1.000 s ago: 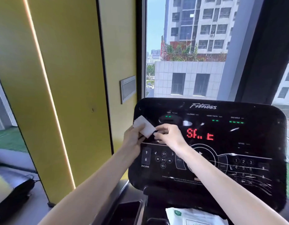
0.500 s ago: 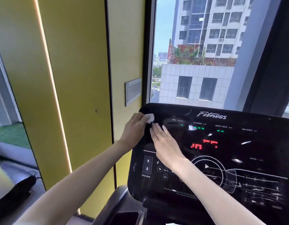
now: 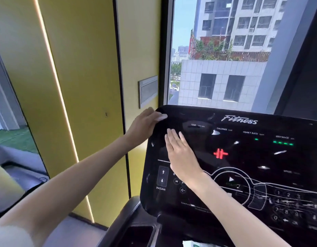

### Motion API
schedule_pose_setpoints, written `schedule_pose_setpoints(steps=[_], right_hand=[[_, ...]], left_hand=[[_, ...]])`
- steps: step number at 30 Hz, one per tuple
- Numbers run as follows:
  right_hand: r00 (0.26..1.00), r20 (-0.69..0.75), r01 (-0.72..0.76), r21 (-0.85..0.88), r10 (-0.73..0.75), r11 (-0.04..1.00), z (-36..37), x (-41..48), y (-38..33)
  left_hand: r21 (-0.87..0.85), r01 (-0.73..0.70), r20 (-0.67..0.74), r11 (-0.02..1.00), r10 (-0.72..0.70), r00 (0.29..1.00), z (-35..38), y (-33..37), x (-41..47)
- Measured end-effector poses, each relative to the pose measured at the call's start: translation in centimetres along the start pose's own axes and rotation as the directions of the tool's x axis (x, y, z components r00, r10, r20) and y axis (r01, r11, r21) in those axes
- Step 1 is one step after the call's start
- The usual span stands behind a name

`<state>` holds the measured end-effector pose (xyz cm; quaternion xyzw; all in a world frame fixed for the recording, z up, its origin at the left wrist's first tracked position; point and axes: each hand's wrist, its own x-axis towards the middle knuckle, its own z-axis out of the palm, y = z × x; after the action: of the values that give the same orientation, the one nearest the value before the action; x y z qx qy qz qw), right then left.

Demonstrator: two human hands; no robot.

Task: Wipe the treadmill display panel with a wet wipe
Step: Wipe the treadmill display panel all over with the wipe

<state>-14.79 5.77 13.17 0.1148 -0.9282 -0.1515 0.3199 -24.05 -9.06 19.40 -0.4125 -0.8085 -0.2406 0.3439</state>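
Wet wipe shows only as a white sliver under the curled fingertips of the left hand, pressed onto the top left corner of the black treadmill display panel. Just beside it, the right hand lies flat on the panel, fingers straight and close together, holding nothing.

left grip: arm extended, fingers curled on wet wipe | right grip: flat, fingers straight
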Motion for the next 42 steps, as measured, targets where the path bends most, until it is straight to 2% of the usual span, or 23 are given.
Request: schedule_pose_setpoints(steps=[2, 3, 5, 6, 10, 13, 18, 19, 21, 23, 26, 27, 29, 30, 32, 34, 35, 38, 39, 41, 42], right_hand=[[1.000, 0.004, 0.005, 0.011, -0.005, 1.000, -0.2, 0.1, 0.2], [1.000, 0.002, 0.004, 0.032, -0.005, 0.999, -0.4, 0.1, 0.3], [1.000, -0.001, 0.001, 0.066, 0.000, 0.998, -0.4, 0.2, 0.4], [1.000, -0.001, -0.004, 0.075, 0.004, 0.997, -0.5, 0.1, 0.3], [1.000, -0.003, -0.010, 0.114, 0.011, 0.993, -0.6, 0.1, 0.3], [1.000, -0.021, -0.007, 0.139, 0.010, 0.990, -0.5, 0.1, 0.6], [0.999, 0.010, -0.031, 0.107, 0.030, 0.994, -0.6, 0.1, 0.2], [0.999, 0.012, -0.036, 0.095, 0.035, 0.995, -0.7, 0.1, 0.2], [0.999, 0.023, -0.034, 0.079, 0.032, 0.996, -0.8, 0.1, 0.0], [0.999, 0.030, -0.034, 0.060, 0.032, 0.998, -1.0, 0.2, -0.2], [0.998, 0.032, -0.052, 0.035, 0.051, 0.998, -1.0, 0.2, -0.2], [0.998, 0.032, -0.051, 0.030, 0.050, 0.998, -1.0, 0.0, -0.1], [0.999, 0.026, -0.036, 0.041, 0.035, 0.999, -1.1, -0.2, 0.0], [0.999, 0.025, -0.041, 0.044, 0.039, 0.998, -1.1, -0.2, -0.1], [0.996, -0.018, -0.086, 0.057, 0.087, 0.995, -1.4, -0.5, -1.0], [0.991, -0.057, -0.114, 0.100, 0.120, 0.988, -1.3, -1.1, -2.5], [0.990, -0.072, -0.115, 0.123, 0.124, 0.986, -1.1, -1.5, -3.1], [0.993, -0.006, -0.119, 0.108, 0.121, 0.987, -0.5, -2.5, -4.2], [0.991, 0.016, -0.131, 0.091, 0.130, 0.987, -0.4, -2.7, -4.4], [0.989, 0.044, -0.146, 0.069, 0.143, 0.987, -0.1, -2.8, -4.5], [0.988, 0.048, -0.149, 0.076, 0.146, 0.986, -0.1, -2.7, -4.4]], left_hand=[[0.016, -0.130, 0.112, 0.991, 0.128, 0.985, 0.0, 0.1, -1.3], [0.008, -0.091, 0.108, 0.996, 0.090, 0.990, -0.2, 0.1, -1.1], [-0.044, 0.068, -0.047, 0.997, -0.070, 0.996, -0.2, -0.4, -0.1], [-0.075, 0.113, -0.067, 0.991, -0.118, 0.991, -0.2, -0.2, -0.1], [-0.101, 0.000, 0.108, 0.995, 0.011, 0.994, -0.2, 0.7, -1.2], [-0.160, 0.145, 0.005, 0.976, -0.146, 0.989, -1.3, -0.1, 1.6], [-0.129, -0.030, 0.167, 0.991, 0.051, 0.985, -0.2, 0.1, -0.6], [-0.140, -0.015, 0.167, 0.990, 0.039, 0.985, -0.1, -0.2, -0.7], [-0.196, 0.072, 0.052, 0.978, -0.063, 0.997, -0.2, -0.5, 0.3], [-0.236, 0.103, 0.012, 0.966, -0.103, 0.995, -0.3, -0.2, 0.4], [-0.230, -0.026, 0.151, 0.973, 0.062, 0.987, -0.3, 0.2, -1.3], [-0.239, -0.010, 0.169, 0.971, 0.052, 0.984, -0.6, -0.1, -1.2], [-0.279, 0.105, 0.093, 0.955, -0.082, 0.992, -1.4, -0.9, 0.0], [-0.288, 0.114, 0.068, 0.951, -0.098, 0.993, -1.6, -1.1, 0.2], [-0.268, -0.004, 0.117, 0.963, 0.036, 0.992, -1.5, -1.0, -0.7], [-0.252, -0.139, 0.254, 0.958, 0.204, 0.945, -1.0, -0.9, -2.7], [-0.253, -0.150, 0.275, 0.956, 0.220, 0.936, -0.8, -1.3, -3.1], [-0.282, 0.005, 0.115, 0.959, 0.029, 0.993, -0.9, -2.2, -2.0], [-0.284, 0.020, 0.108, 0.959, 0.011, 0.994, -0.9, -2.3, -2.0], [-0.256, -0.088, 0.202, 0.963, 0.142, 0.969, -0.6, -2.1, -2.8], [-0.265, -0.142, 0.296, 0.954, 0.220, 0.930, -0.6, -1.9, -3.5]])
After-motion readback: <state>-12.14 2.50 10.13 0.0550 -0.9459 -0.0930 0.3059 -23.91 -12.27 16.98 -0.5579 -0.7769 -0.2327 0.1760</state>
